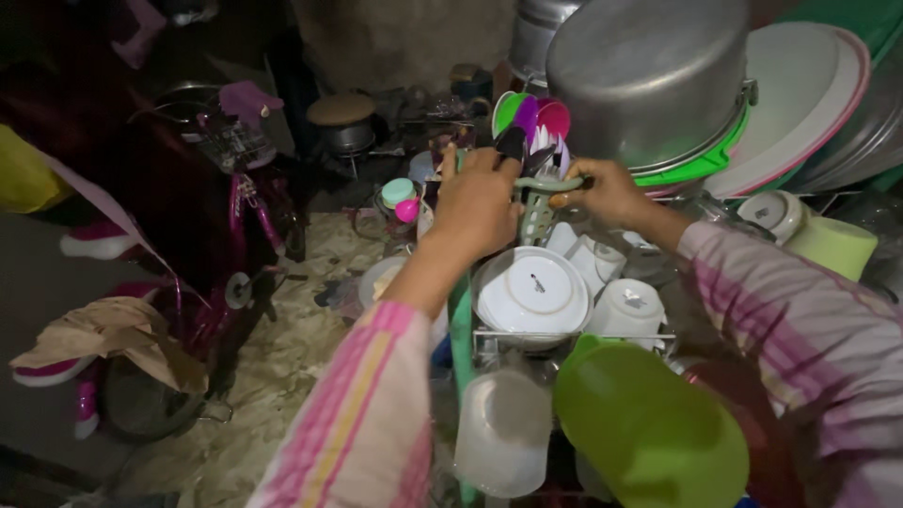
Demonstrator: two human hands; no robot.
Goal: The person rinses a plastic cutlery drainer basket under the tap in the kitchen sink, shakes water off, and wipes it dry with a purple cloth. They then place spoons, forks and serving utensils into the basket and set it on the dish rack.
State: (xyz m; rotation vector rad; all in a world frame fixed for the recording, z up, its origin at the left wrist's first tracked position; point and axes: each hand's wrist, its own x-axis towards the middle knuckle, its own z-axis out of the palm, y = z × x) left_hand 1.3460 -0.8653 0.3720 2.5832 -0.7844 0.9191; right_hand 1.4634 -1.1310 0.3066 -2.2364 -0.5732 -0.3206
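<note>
My left hand (477, 199) is closed around dark utensil handles at the pale green cutlery holder (538, 214) on a dish rack. My right hand (607, 189) grips the holder's rim from the right. Coloured plastic spoons (532, 117), green, purple and pink, stick up out of the holder just behind my fingers. Below the hands an upturned white bowl (532, 292) and white cups (627, 308) rest on the wire rack (489, 339). Both sleeves are pink striped.
A big upturned metal pot (649, 75) and stacked white and green basins (800, 94) stand behind. A green plastic jug (649, 428) and a clear container (501, 428) sit nearest me. A pink child's bicycle (221, 202) stands left, on the floor.
</note>
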